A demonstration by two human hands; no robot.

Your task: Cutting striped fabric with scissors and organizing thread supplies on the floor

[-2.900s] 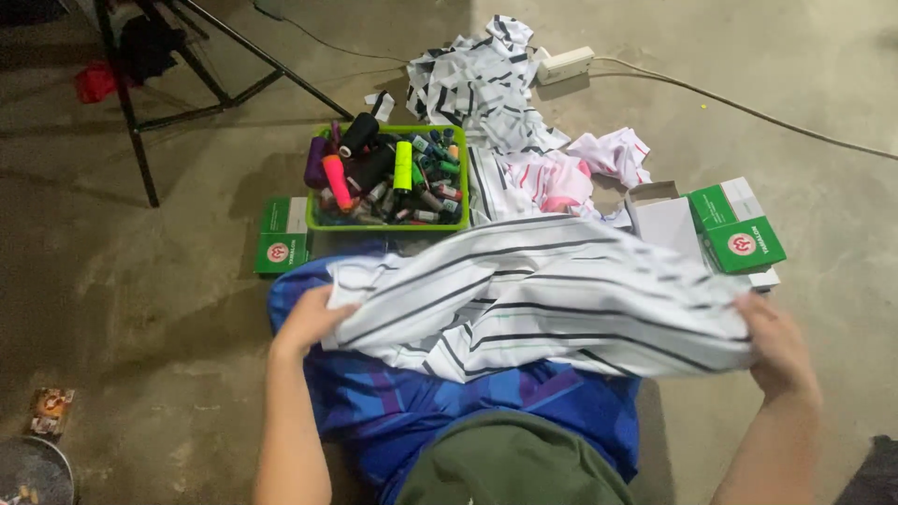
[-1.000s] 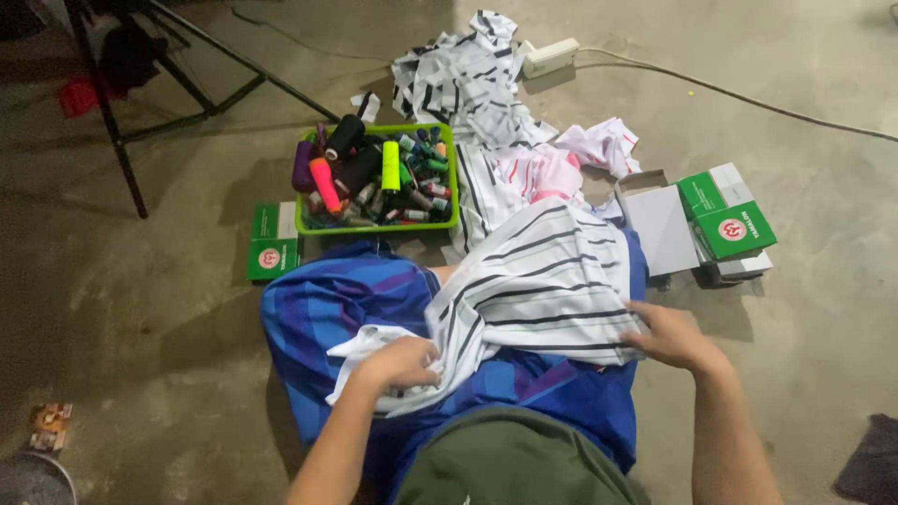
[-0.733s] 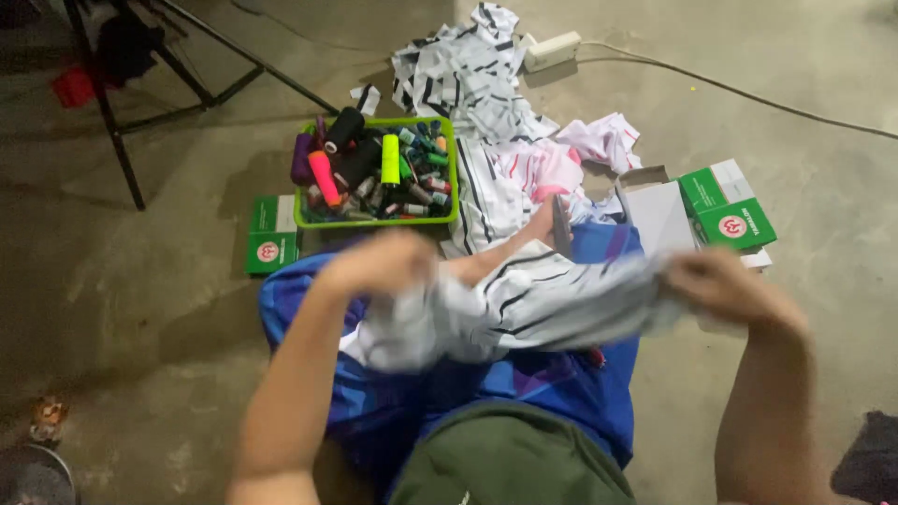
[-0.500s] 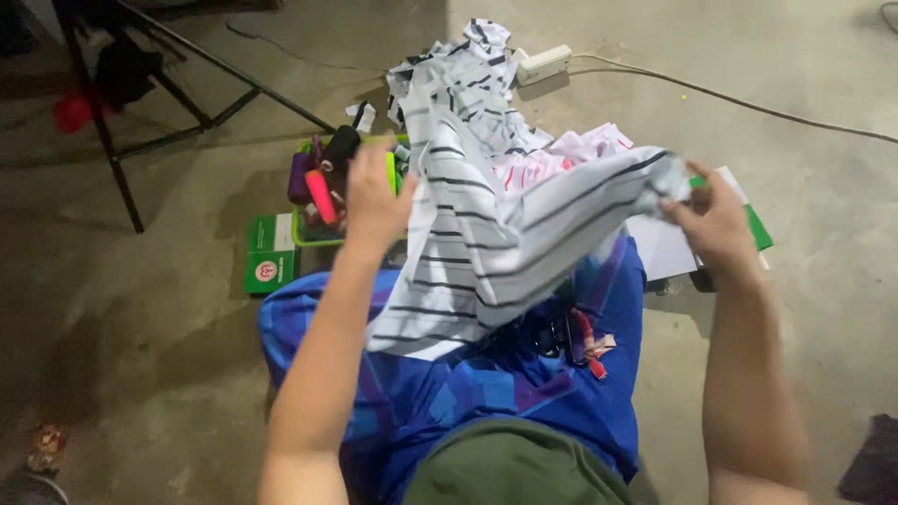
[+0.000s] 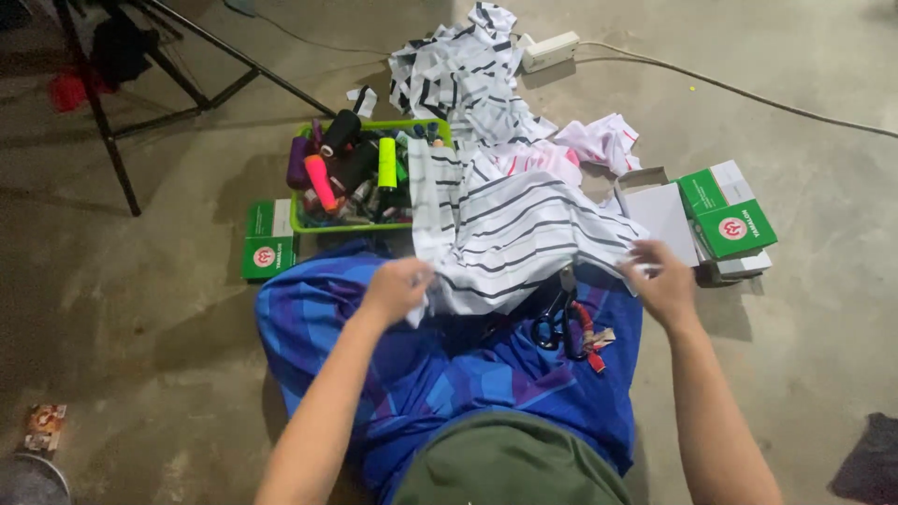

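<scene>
A white cloth with dark stripes point(image 5: 510, 224) lies spread in front of me, partly over the green basket point(image 5: 309, 223) of thread spools. My left hand point(image 5: 398, 288) pinches the cloth's near left corner. My right hand point(image 5: 662, 281) rests on its near right edge, fingers spread. Black-handled scissors point(image 5: 558, 318) with a red and white scrap lie on the blue patterned fabric point(image 5: 440, 365) over my lap, between my hands.
More striped cloth pieces point(image 5: 463, 70) and pink-white scraps point(image 5: 599, 140) lie beyond. Green and white boxes point(image 5: 725, 220) sit at right, another green box point(image 5: 267, 238) at left. A power strip point(image 5: 552, 49) with cable lies far back; black stand legs point(image 5: 112, 150) at upper left.
The striped cloth, held up in the air half a second ago, has come down flat over the pile and basket. Both hands dropped to its near edge; the scissors now show.
</scene>
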